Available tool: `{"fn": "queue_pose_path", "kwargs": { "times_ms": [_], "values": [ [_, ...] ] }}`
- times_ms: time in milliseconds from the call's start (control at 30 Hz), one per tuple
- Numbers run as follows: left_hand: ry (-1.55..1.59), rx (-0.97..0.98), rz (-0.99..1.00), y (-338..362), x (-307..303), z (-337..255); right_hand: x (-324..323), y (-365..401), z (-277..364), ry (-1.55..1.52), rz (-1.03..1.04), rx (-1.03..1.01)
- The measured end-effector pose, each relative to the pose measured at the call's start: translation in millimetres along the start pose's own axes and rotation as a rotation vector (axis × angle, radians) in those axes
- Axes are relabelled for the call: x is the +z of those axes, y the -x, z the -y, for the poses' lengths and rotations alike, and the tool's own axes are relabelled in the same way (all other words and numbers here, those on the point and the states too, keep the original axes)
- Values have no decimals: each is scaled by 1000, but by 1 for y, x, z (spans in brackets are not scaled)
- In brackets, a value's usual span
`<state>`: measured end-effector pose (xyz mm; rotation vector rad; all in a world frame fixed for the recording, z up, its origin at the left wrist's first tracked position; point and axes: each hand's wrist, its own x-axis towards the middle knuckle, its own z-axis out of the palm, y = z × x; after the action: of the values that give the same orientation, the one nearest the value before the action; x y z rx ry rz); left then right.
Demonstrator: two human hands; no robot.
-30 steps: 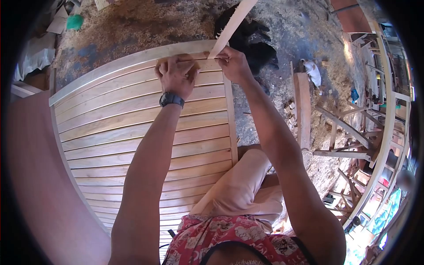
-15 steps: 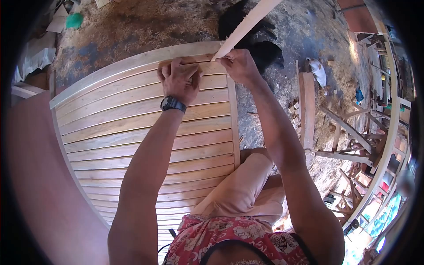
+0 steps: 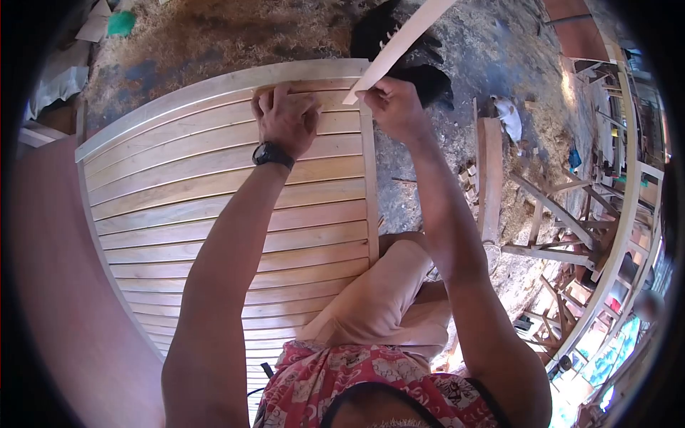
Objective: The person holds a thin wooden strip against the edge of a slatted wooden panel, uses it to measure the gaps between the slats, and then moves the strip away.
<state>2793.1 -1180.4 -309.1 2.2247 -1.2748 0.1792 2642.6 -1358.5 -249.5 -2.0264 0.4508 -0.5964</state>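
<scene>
A slatted wooden panel (image 3: 307, 210) with a pale frame lies in front of me, its slats running crosswise. My left hand (image 3: 287, 123), with a dark watch on the wrist, rests on the slats close to the far rail (image 3: 214, 89). Its fingers are bent and somewhat apart, pressing on the wood. At the panel's far right corner, my right hand (image 3: 392, 107) pinches a long thin wooden strip (image 3: 407, 43) near its lower end. The strip slants up and right, out of view, and its cut end overlaps the corner of the frame.
A dark animal (image 3: 424, 80) lies on the shaving-strewn floor beyond the corner. Farther right are a white animal (image 3: 509, 118), a plank (image 3: 489, 178) and wooden trestle pieces (image 3: 556, 214). A smooth reddish board (image 3: 71, 285) stands along the left side.
The strip's lower end has come out from beside the far rail and now shows over the slats. My right hand has shifted slightly right and toward me; my left hand stays on the panel.
</scene>
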Motion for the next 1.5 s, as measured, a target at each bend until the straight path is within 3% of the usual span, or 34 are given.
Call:
{"fn": "queue_pose_path", "kwargs": {
  "times_ms": [367,567,767,1067,1233,1500],
  "values": [
    [-17,-53,122,1,-1,-2,15,21,-8,46,47,158],
    [9,-66,138,1,-2,-2,20,29,-21,91,12,30],
    [9,-40,108,3,-4,-2,21,28,-16,188,20,115],
    [-31,8,121,6,3,6,27,28,-18,79,6,48],
    [-113,53,327,6,-17,-2,30,28,-22,73,-22,12],
    [-124,36,299,6,-15,-2,25,26,-9,140,11,83]
  ]
}}
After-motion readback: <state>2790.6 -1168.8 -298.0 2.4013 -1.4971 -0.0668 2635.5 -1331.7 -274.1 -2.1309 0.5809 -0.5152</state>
